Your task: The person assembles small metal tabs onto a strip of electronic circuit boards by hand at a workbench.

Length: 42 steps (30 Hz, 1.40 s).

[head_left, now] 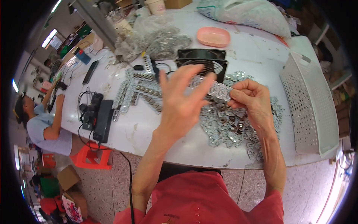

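Note:
My right hand point(251, 98) pinches the right end of a short strip of small silvery metal pieces point(219, 90), held over the table. My left hand point(182, 100), slightly blurred, has its fingers spread in front of the strip's left part; whether a fingertip touches the strip is hidden. Below the hands lies a loose pile of similar small metal pieces point(220, 130), some with dark round centres. Just beyond the strip stands a black fan point(203, 54), partly covered by my left fingers. Rows of joined metal pieces point(126, 89) lie to the left.
A white perforated basket point(309, 108) stands at the right. A pink tray point(213, 36) and plastic bags of parts point(164, 44) lie farther back. Left are a black power adapter point(103, 121) with cables and a phone point(90, 72). Another person point(48, 123) sits beyond the left table edge.

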Available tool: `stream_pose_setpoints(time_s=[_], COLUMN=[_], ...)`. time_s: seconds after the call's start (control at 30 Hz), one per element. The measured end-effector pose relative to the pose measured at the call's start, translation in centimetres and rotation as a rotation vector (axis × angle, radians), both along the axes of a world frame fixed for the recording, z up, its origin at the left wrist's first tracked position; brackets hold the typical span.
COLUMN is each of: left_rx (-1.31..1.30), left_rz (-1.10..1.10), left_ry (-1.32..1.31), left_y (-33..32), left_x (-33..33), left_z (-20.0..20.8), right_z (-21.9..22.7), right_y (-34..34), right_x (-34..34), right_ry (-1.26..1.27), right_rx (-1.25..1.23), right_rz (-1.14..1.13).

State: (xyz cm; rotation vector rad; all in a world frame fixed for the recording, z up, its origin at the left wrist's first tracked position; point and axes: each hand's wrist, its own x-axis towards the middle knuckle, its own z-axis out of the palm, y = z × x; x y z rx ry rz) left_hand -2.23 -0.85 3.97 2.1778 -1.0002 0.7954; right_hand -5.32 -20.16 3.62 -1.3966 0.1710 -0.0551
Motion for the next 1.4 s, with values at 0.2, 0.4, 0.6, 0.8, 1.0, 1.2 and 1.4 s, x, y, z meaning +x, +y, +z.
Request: stream_pose_setpoints(time_s=[0.2,0.4,0.6,0.8,1.0,1.2,1.4], left_rx=[-0.829,-1.088,-1.036,-1.004,-0.994,-1.079,-1.068], left_rz=[-0.021,-0.442,-0.398,-0.361,-0.316,-0.379,-0.373], left_ry=[0.291,1.274,1.352,1.235,1.231,1.273,1.234], left_y=[-0.2,-2.0,-2.5,-2.8,-2.6,-2.0,-2.2], left_x=[-0.5,-0.9,0.2,0.6,0.9,1.2,0.8], left_z=[-1.2,-1.1,-1.6,-2.6,-2.7,-2.9,-3.2], right_z=[0.2,-0.1,0.0,-0.7,-1.2,-0.7,-1.1], right_y=[-1.0,-0.1,0.3,0.3,0.5,1.0,0.8], right_x=[0.1,-0.2,-0.5,-0.2,-0.1,-0.1,-0.2], right_ry=[-0.089,-0.083,-0.108,-0.103,-0.087,-0.108,-0.095], right_rx=[-0.013,-0.004,-0.007,0.019,-0.017,0.021,-0.024], right_rz=[-0.032,0.036,0.075,0.053,0.050,0.074,0.072])
